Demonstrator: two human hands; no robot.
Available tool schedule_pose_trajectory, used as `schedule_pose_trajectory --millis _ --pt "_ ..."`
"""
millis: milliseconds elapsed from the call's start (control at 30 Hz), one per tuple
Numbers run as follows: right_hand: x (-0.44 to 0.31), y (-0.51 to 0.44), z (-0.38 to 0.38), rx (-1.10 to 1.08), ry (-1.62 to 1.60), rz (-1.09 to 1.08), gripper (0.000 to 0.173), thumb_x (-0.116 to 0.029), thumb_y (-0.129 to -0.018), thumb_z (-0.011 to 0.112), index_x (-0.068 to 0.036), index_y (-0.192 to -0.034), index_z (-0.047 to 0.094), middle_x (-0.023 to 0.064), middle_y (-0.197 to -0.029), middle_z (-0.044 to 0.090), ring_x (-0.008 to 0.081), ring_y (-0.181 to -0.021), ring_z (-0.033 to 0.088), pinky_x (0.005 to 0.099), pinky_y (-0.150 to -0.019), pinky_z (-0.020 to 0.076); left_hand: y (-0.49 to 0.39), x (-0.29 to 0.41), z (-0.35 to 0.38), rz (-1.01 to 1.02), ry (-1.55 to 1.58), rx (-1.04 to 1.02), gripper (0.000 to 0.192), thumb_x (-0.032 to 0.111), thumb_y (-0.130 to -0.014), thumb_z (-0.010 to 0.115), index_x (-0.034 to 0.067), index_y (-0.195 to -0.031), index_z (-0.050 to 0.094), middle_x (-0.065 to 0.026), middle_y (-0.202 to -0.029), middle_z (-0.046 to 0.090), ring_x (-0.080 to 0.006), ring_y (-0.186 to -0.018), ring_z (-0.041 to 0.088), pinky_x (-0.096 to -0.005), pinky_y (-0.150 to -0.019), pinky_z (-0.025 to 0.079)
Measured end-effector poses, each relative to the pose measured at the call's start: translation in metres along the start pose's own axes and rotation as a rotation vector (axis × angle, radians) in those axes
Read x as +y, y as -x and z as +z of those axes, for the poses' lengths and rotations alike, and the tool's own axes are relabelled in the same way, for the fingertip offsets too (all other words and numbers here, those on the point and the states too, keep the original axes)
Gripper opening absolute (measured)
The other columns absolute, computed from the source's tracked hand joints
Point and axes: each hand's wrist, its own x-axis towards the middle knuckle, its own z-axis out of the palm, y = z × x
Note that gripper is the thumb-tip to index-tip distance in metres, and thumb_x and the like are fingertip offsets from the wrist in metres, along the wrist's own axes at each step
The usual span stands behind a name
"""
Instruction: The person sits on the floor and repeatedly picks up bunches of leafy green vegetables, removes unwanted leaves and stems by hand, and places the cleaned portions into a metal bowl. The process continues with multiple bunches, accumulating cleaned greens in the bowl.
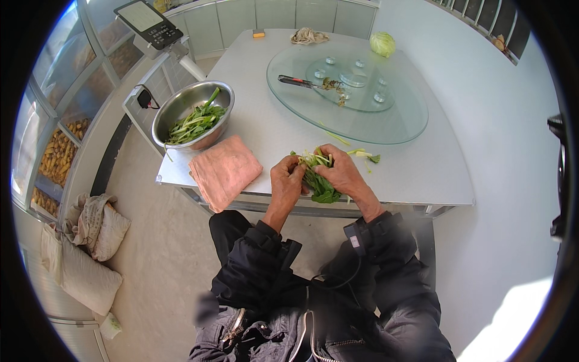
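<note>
Both hands hold a bunch of leafy greens (323, 185) at the table's front edge, its pale stems up and its leaves hanging down. My left hand (288, 177) pinches at the stems from the left. Around the bunch's right side, my right hand (340, 171) has its fingers closed. Loose stem pieces (362, 154) and a small leaf lie on the table just beyond my right hand. To the left, a steel bowl (193, 115) contains more greens (196, 123), with one thin stem hanging over its rim. A folded pink cloth (228, 169) lies between the bowl and my left hand, overhanging the table's edge.
On the table (253, 113) stands a round glass turntable (289, 106) bearing a black-handled tool (296, 81) and wilted scraps (332, 84). Farther back are a crumpled cloth (309, 36), a cabbage (382, 44) and a small orange-and-black block (258, 33). A weighing scale's display (149, 23) rises behind the bowl.
</note>
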Motion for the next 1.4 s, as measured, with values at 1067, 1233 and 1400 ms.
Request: schedule_pose_trajectory --millis 1067,1233,1400 --pt "0.022 0.021 0.011 0.273 -0.229 -0.083 0.032 -0.006 -0.091 0.068 0.006 -0.120 0.061 0.0089 -0.107 0.069 0.0136 -0.099 0.062 0.0294 -0.090 0.0505 0.005 -0.002 -0.001 0.014 -0.034 0.029 0.020 0.003 -0.100 0.060 -0.010 -0.115 0.063 -0.0094 -0.091 0.068 -0.0119 -0.059 0.060 -0.0256 -0.048 0.051" --pt "0.020 0.022 0.011 0.285 -0.218 -0.074 0.032 -0.005 -0.091 0.068 0.005 -0.121 0.061 0.0082 -0.107 0.069 0.0129 -0.099 0.062 0.0291 -0.090 0.0511 0.004 -0.005 -0.001 0.037 0.030 0.053 0.018 0.003 -0.100 0.060 -0.009 -0.113 0.063 -0.0097 -0.090 0.067 -0.0125 -0.060 0.060 -0.0258 -0.049 0.051" --pt "0.022 0.021 0.011 0.289 -0.262 -0.071 0.033 -0.006 -0.092 0.068 0.006 -0.122 0.061 0.0076 -0.108 0.069 0.0122 -0.099 0.062 0.0286 -0.090 0.0512 0.006 -0.008 -0.001 0.048 0.076 0.077 0.017 0.001 -0.100 0.059 -0.010 -0.112 0.063 -0.0092 -0.088 0.066 -0.0119 -0.059 0.059 -0.0261 -0.047 0.051"
